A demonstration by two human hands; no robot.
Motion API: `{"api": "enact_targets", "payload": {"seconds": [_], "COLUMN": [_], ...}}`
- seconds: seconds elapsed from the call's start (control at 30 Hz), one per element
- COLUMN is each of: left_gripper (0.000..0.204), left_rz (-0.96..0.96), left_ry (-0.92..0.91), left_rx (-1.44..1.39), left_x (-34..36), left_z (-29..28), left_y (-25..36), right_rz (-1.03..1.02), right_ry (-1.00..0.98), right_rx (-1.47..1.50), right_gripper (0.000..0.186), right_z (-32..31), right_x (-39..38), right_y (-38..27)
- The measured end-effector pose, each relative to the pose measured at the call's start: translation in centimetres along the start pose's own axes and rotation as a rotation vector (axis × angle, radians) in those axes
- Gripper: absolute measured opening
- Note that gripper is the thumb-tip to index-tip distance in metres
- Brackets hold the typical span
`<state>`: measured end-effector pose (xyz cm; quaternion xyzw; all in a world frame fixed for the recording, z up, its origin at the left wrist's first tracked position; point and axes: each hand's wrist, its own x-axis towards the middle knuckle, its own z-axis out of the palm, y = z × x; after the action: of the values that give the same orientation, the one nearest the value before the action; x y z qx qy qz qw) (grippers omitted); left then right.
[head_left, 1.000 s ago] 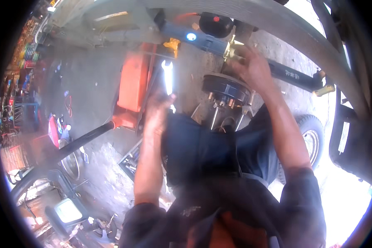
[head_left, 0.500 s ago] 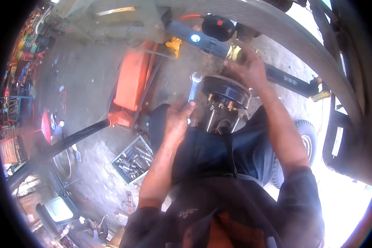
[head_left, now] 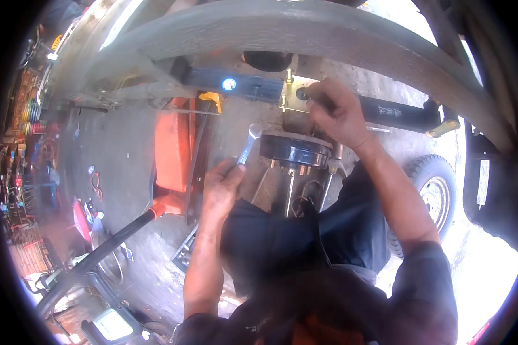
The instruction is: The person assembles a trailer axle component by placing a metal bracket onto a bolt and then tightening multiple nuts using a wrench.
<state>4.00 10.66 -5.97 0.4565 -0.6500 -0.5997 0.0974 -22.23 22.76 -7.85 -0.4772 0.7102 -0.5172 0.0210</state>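
Note:
My left hand (head_left: 220,183) is closed round a silver open-end wrench (head_left: 249,144), its jaw pointing up and away from me. My right hand (head_left: 338,112) reaches up beside a gold-coloured plate (head_left: 296,95) with bolts standing in it, which is set on a long dark beam (head_left: 394,112). The fingers of this hand are curled together near the plate's right side; whatever they pinch, if anything, is hidden. Below them, between my knees, sits a round black hub drum (head_left: 293,150) with brass-coloured studs pointing toward me.
A grey frame rail (head_left: 305,29) arches across the top, just beyond my right hand. An orange floor jack (head_left: 174,152) with a long black handle (head_left: 98,259) stands at left. At right a wheel with a tyre (head_left: 434,195) lies on the floor. Tools crowd the far left.
My view has shifted, so the rail sits lower. The right hand has moved off the top of the gold plate to its right side, uncovering it. The left hand still holds the wrench.

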Motion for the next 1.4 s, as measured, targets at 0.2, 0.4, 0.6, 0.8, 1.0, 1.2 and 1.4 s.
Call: {"api": "enact_targets", "payload": {"seconds": [0.2,0.4,0.6,0.8,1.0,1.2,1.4], "left_gripper": [0.017,0.014,0.015,0.017,0.023,0.021,0.014], "left_rz": [0.111,0.587,0.911,0.122,0.045,-0.036,0.050], "left_ry": [-0.050,0.019,0.056,0.028,0.057,0.028,0.162], "left_rx": [0.261,0.486,0.728,-0.203,-0.272,-0.481,-0.480], "left_x": [2.1,4.1,7.1,3.6,1.1,-0.1,-1.6], "left_z": [0.1,1.4,-0.5,2.6,5.6,6.4,4.4], "left_y": [1.6,-0.7,-0.3,-0.4,1.3,2.5,-0.4], "right_rz": [0.452,0.343,0.404,0.260,0.319,0.207,-0.218], "right_ry": [0.045,0.073,0.089,0.114,0.112,-0.046,-0.050], "right_rx": [0.403,0.210,0.049,-0.084,0.019,-0.181,-0.408], "right_gripper": [0.023,0.024,0.026,0.029,0.024,0.021,0.025], "right_z": [0.2,1.1,0.8,1.0,0.8,0.3,1.9], "right_x": [1.4,1.8,2.0,2.0,1.7,1.5,0.6], "right_y": [-1.1,-0.1,-0.5,-1.1,-0.8,-1.8,-0.9]}}
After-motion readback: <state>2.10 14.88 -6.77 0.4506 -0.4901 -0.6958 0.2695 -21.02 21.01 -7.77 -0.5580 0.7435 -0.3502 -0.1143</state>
